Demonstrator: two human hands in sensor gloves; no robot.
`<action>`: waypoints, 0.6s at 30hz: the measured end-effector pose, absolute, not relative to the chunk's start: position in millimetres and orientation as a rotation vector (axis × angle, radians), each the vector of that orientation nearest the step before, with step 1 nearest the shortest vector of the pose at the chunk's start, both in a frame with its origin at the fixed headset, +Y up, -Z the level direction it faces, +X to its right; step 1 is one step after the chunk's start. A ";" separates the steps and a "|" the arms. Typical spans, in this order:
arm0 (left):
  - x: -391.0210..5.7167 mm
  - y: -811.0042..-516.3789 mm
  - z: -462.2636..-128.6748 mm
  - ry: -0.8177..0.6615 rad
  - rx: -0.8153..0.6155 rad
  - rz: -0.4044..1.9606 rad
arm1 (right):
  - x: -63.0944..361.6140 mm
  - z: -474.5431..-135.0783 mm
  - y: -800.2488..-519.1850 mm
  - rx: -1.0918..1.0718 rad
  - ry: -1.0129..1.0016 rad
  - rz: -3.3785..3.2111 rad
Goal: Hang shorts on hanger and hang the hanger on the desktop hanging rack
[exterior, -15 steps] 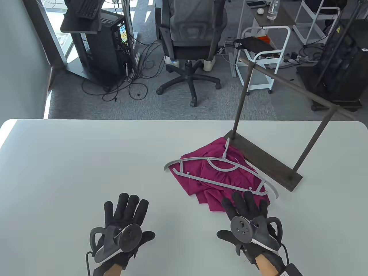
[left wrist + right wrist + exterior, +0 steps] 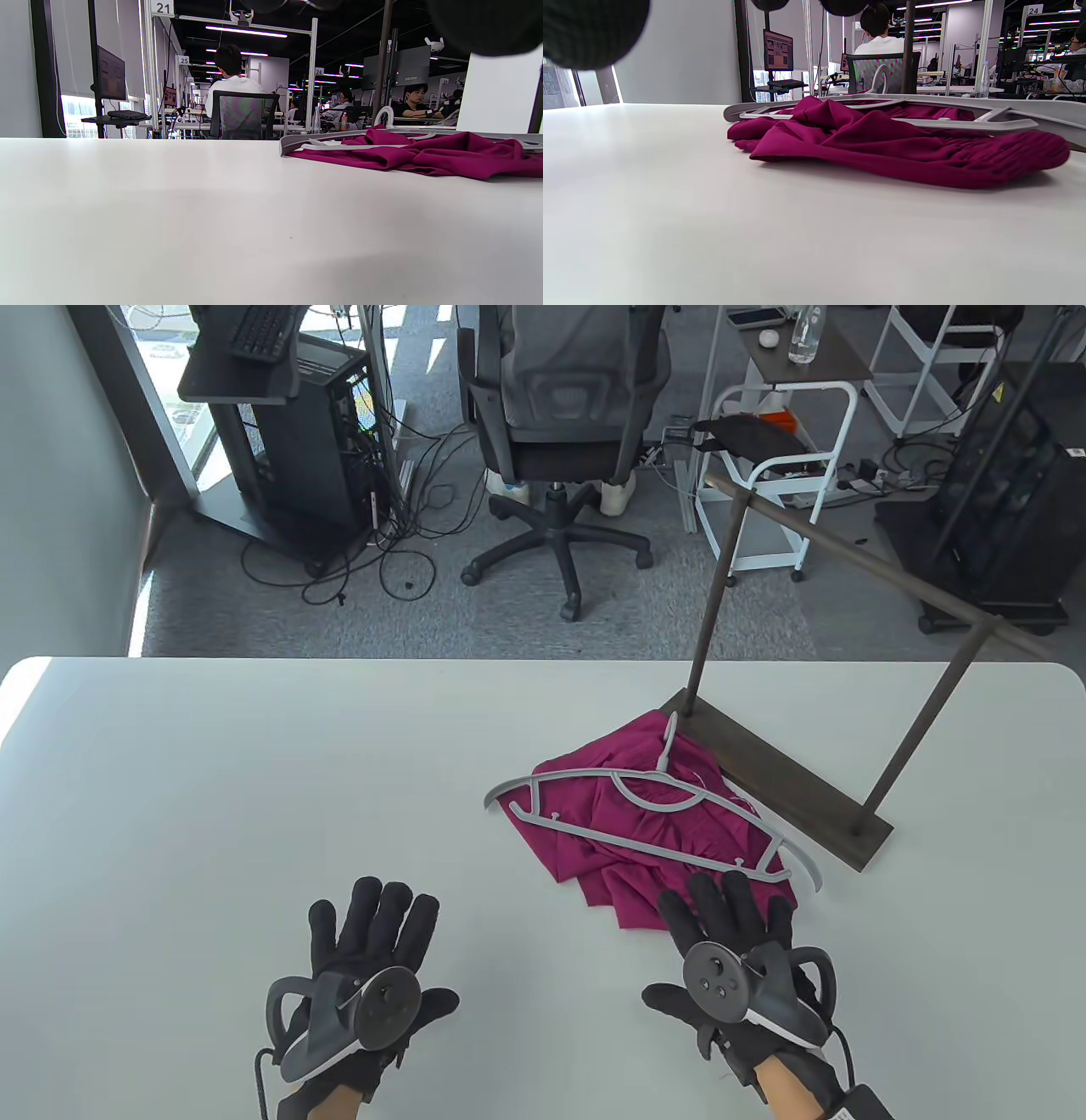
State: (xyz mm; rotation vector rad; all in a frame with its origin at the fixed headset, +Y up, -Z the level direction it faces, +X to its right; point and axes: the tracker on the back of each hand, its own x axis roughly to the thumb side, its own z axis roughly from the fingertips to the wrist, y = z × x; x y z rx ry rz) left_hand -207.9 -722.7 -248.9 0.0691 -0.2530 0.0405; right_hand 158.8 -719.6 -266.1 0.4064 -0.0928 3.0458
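Note:
Crumpled magenta shorts (image 2: pixel 645 831) (image 2: pixel 424 152) (image 2: pixel 882 144) lie on the white table (image 2: pixel 254 780), right of centre. A grey plastic hanger (image 2: pixel 653 814) (image 2: pixel 322 142) (image 2: pixel 967 112) rests flat on top of them, its hook pointing toward the rack. The dark wooden hanging rack (image 2: pixel 789 789) stands just behind, its bar (image 2: pixel 857 551) empty. My right hand (image 2: pixel 730 916) lies flat with straight fingers at the near edge of the shorts, just short of the hanger's right end. My left hand (image 2: pixel 373 916) lies flat on bare table, well left of the shorts, holding nothing.
The rack's base sits close to the table's far right edge. Beyond the table stand an office chair (image 2: pixel 564 432), a computer stand (image 2: pixel 271 432) with cables and white trolleys (image 2: pixel 780 475). People sit at desks in the background of the wrist views.

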 end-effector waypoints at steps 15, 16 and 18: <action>-212.1 -720.0 -249.1 -0.240 0.091 0.063 | 167.4 -282.1 -710.4 0.334 -0.200 3.042; -213.2 -719.7 -249.5 -0.236 0.090 0.070 | 168.8 -284.4 -707.7 0.325 -0.211 3.042; -215.8 -718.7 -249.9 -0.228 0.092 0.074 | 173.6 -291.9 -698.2 0.269 -0.250 3.050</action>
